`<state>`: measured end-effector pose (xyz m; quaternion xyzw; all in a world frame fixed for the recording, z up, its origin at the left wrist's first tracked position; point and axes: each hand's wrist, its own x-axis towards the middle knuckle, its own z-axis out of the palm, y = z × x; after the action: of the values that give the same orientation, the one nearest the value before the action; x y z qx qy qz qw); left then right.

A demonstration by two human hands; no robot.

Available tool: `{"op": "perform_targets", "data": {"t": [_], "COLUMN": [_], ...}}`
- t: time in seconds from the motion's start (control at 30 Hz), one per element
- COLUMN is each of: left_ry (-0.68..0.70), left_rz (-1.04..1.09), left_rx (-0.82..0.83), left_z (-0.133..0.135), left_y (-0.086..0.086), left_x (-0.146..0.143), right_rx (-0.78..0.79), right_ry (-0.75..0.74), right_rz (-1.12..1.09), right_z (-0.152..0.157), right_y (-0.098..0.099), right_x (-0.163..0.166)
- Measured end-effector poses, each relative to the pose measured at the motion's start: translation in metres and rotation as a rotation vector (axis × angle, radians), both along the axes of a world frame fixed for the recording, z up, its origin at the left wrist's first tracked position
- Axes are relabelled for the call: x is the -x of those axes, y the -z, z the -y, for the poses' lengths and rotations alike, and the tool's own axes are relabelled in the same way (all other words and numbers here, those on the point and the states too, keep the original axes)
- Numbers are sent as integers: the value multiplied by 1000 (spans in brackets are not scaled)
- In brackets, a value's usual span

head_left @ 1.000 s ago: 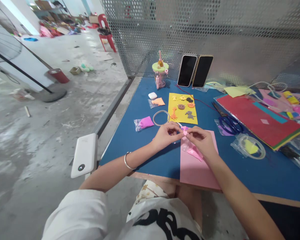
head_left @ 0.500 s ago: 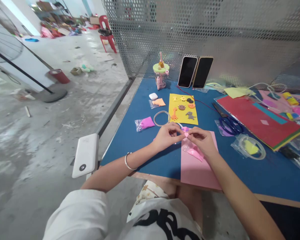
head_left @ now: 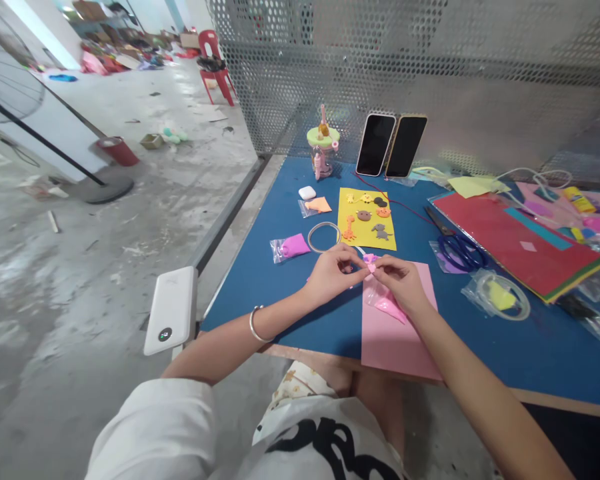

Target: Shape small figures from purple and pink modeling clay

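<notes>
Starting to the left of the hands, we are seeing on the table (head_left: 260, 293) a purple packet (head_left: 295, 245) and, farther forward, a white case (head_left: 307, 193) and an orange packet (head_left: 319, 205); all three are lying apart from our fingers. Next, our left hand (head_left: 336, 273) is curling its fingers inward, and its thumb and forefinger are pinching the left side of a small pink piece (head_left: 371, 263) with almost no gap. In front of the hands, a yellow sheet (head_left: 363, 240) is carrying several animal figures (head_left: 364, 215) in yellow, orange, brown and grey; to our judgement, these are looking finished. The pink piece is staying between the fingertips of both hands. Its forming seems to be only partly done, because we are working it from both sides; our fingers are covering some of it, so we cannot tell which details are lacking. Just nearer to us, a pink packet (head_left: 391, 308) is lying over a pink sheet (head_left: 397, 347), and it is holding more pink material, apparently not yet used. Our right hand (head_left: 403, 283) is pinching the right side, also nearly closed. Farther right of the hands, scissors (head_left: 460, 252) and a red sheet (head_left: 525, 247) are lying untouched.
</notes>
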<state>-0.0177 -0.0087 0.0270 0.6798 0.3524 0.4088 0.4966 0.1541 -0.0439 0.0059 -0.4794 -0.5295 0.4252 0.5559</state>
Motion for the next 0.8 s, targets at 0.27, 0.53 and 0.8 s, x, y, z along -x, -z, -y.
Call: {"op": "perform_targets", "data": {"t": [0.27,0.53,0.8], "left_ry": [-38,-80,-69], "left_rz": [-32,-50,-130], "left_rx": [-28,-143,-245], "left_z": [3,5,1], "left_y": [-4,-6,-8], "left_x": [-1,-5,-3], "right_rx": [93,268,262], "right_ry": [13,28,-104], "right_rz": [-127,-335,-447], "right_z": [-2,-3,-3], "right_y": [9,7,8], "right_x": [1,8,7]}}
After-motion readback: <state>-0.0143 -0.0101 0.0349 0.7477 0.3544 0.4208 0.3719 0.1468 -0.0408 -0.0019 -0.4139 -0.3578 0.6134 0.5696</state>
